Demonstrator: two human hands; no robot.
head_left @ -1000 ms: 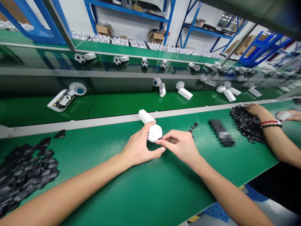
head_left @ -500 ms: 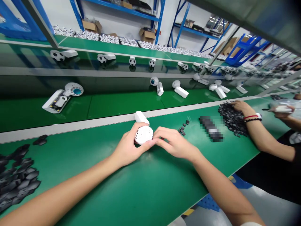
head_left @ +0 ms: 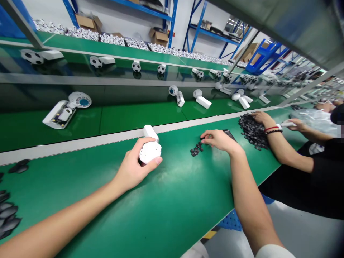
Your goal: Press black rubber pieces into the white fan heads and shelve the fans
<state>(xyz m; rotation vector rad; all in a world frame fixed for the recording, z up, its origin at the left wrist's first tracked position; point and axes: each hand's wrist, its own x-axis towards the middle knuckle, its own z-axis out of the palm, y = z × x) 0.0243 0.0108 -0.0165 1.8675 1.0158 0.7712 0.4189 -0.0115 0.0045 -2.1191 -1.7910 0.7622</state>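
My left hand (head_left: 135, 163) is closed round the round head of a white device (head_left: 150, 152), whose white rectangular body points away from me near the bench's metal edge. To the right, my right hand (head_left: 219, 139) reaches over a few small black pieces (head_left: 196, 149) on the green bench, thumb and index finger pinched at a dark piece by the fingertips. A dark flat object (head_left: 229, 134) lies partly hidden behind that hand.
Black parts lie at the far left (head_left: 9, 215). A co-worker's hand (head_left: 262, 117) touches a black pile (head_left: 254, 132) at right. Beyond the metal edge (head_left: 120, 134), an opened white device (head_left: 60, 114) and others rest on a green belt (head_left: 115, 118).
My right hand has left the white device and moved right to the small black pieces. The view has shifted slightly; my left hand keeps its hold.
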